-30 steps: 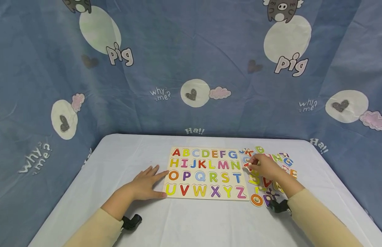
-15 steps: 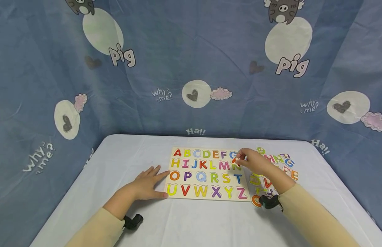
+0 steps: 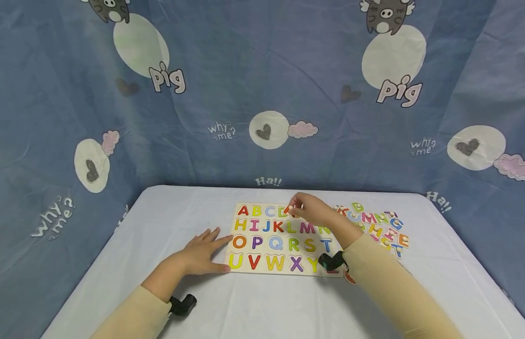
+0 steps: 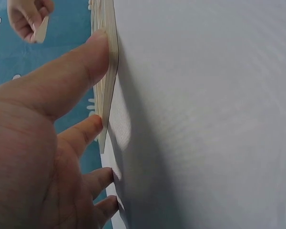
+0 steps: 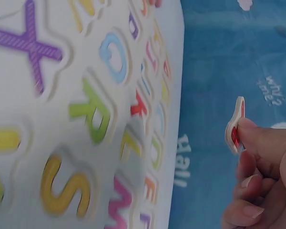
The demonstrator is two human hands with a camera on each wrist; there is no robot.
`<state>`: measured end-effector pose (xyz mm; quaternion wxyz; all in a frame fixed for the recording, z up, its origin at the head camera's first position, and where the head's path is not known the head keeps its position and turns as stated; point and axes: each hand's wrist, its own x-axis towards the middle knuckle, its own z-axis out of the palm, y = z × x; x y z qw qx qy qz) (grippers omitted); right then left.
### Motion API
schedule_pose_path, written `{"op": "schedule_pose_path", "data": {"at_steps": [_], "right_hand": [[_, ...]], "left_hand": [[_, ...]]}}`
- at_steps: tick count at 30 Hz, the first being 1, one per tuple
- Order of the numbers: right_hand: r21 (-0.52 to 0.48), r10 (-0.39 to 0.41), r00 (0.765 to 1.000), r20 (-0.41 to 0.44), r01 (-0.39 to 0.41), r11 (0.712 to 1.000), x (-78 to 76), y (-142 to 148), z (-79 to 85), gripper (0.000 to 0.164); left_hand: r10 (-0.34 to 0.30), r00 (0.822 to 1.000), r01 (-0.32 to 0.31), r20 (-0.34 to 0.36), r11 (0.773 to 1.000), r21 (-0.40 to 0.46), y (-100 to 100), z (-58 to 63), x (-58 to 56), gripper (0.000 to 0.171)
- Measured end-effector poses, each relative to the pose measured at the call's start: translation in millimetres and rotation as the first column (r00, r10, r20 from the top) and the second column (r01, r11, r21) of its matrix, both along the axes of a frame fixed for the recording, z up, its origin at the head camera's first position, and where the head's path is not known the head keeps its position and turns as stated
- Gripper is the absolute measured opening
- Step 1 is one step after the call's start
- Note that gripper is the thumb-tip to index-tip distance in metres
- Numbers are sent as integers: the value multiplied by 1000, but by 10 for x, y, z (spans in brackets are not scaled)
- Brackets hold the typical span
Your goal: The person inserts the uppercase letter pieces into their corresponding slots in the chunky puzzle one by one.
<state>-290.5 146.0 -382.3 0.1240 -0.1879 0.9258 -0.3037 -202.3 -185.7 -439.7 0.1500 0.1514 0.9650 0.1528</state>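
Observation:
A pale wooden alphabet puzzle board [image 3: 264, 262] with coloured letter shapes lies on the table. My left hand [image 3: 199, 254] is spread flat at its left side. In the left wrist view, the thumb [image 4: 97, 50] and index fingertip touch the board's edge. Above the board's top row, near the D and E, my right hand [image 3: 314, 210] pinches a red wooden letter piece [image 5: 234, 128] between thumb and fingers. The piece is seen nearly edge-on, so which letter it is cannot be told. My right hand hides part of the top row.
Several loose wooden letters, among them a pink M [image 3: 368, 217] and a blue G [image 3: 396, 223], lie right of the board, some under my right sleeve [image 3: 385, 278]. White cloth covers the table [image 3: 262, 306]. A blue patterned curtain [image 3: 262, 70] hangs behind.
My right hand has moved left from the loose letters to above the board's top row, carrying the red letter piece. My left hand has stayed at the board's left edge.

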Motion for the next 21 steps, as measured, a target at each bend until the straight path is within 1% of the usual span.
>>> {"op": "schedule_pose_path", "data": {"at_steps": [4,6,9,15,18,21], "right_hand": [[-13,23,1000,12,-23,1000,-52,-191,-19,14],[-6,29,1000,2,-29,1000,-77,-296,-43,14],[17,37,999,-20,-36,999,-129,-467,-114,12],[39,97,994,-41,-95,995,-243,-772,-224,13],[42,88,995,-47,-86,995,-279,-886,-283,14],[35,43,998,-45,-41,999,-298,-1007,-352,15]], "left_hand": [[7,1000,-7,6,1000,-11,10,-18,-14,91],[9,1000,-9,9,1000,-14,17,-15,-19,91],[11,1000,-11,15,1000,-14,21,-10,-18,92],[7,1000,-7,15,1000,-9,-9,-5,-23,91],[-3,1000,3,15,1000,-2,-17,-6,-24,90],[-4,1000,5,17,1000,-1,-22,-7,-21,90]]}}
